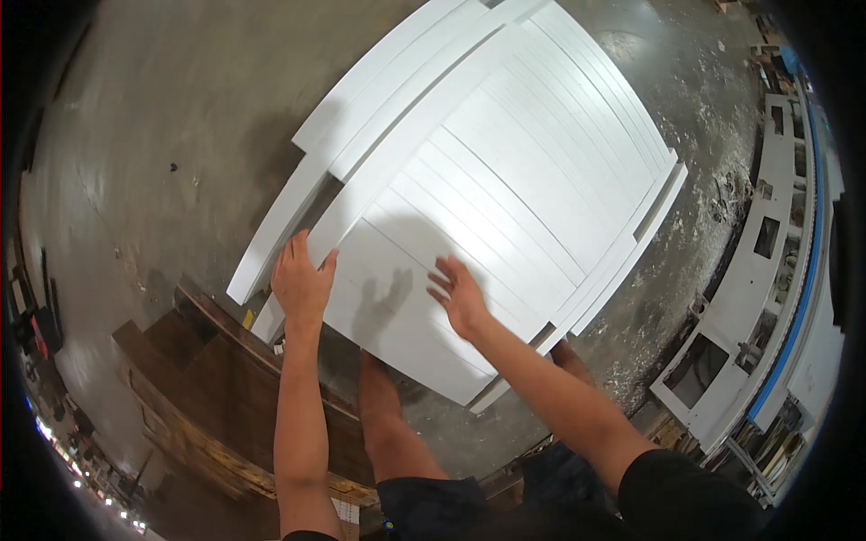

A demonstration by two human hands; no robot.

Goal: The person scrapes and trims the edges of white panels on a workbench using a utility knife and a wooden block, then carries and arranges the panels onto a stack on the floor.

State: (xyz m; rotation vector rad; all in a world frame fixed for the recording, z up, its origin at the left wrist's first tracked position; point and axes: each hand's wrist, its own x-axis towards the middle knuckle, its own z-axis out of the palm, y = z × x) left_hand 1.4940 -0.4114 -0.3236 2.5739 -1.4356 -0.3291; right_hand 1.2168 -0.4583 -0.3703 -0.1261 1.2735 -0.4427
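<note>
A stack of long white grooved panels [505, 180] lies in front of me, reaching away toward the top of the view. My left hand [302, 278] rests at the left edge of the stack, by the end of a white edge strip [280, 225]. Its fingers are stretched forward and the thumb stands apart. Over the near part of the top panel hovers my right hand [460, 298], fingers spread and holding nothing. It casts a shadow on the white surface to its left. What supports the panels is hidden beneath them.
Brown wooden boards [216, 397] lie low at the left, beside my legs. Along the right side runs a long light-coloured machine frame [722, 352] with cutouts and a blue strip [794, 298]. White chips litter the concrete floor [171, 117] on the right of the stack.
</note>
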